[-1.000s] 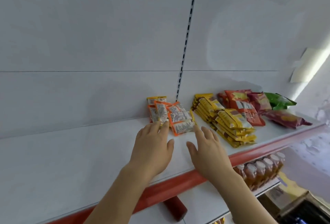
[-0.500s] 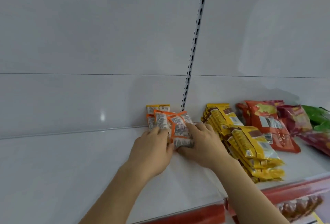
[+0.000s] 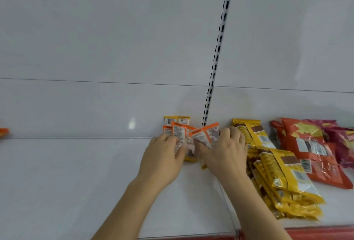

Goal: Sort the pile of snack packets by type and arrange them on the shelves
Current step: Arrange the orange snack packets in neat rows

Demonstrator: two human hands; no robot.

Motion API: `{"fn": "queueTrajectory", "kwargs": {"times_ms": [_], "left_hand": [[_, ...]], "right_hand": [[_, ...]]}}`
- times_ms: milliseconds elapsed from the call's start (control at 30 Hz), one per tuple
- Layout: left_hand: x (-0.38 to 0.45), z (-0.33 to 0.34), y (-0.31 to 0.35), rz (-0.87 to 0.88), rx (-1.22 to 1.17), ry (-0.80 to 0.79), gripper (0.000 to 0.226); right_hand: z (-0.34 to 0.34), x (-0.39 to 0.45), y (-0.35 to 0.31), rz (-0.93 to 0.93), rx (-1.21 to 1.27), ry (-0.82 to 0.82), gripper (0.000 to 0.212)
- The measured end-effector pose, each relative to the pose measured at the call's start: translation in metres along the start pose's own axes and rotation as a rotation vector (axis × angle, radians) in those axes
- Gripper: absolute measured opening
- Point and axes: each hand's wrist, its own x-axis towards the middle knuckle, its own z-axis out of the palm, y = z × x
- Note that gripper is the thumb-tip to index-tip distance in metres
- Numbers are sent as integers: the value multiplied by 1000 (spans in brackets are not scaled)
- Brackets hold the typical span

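A small heap of orange-edged packets [image 3: 206,134] lies against the back panel of the white shelf [image 3: 76,182], with a yellow packet [image 3: 177,120] standing behind it. My left hand [image 3: 162,161] grips the left side of the heap, fingers curled over the packets. From the right, my right hand [image 3: 226,153] holds the tilted orange packets, its fingers curled round them. To the right of my hands lies a row of yellow packets [image 3: 283,178]. Further right lie red packets [image 3: 314,151] and dark red ones [image 3: 342,140].
A slotted upright [image 3: 216,54] runs up the back panel just behind the heap. One orange packet [image 3: 3,132] shows at the far left edge. The shelf's red front strip [image 3: 316,235] runs along the bottom right.
Both hands went from hovering open before the orange packets to closing on them. The heap is now squeezed together and tilted up between the hands. The view moved closer and left.
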Motion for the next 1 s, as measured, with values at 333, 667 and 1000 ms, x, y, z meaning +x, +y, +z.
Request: {"fn": "queueTrajectory", "kwargs": {"times_ms": [333, 667, 1000], "left_hand": [[17, -7, 0, -423, -1074, 197, 14], [9, -24, -30, -305, -665, 162, 17], [3, -24, -14, -432, -1061, 41, 38]], "right_hand": [[-6, -33, -27, -351, 325, -56, 59], [8, 0, 1, 107, -238, -224, 58], [6, -54, -63, -258, 531, 83, 20]]}}
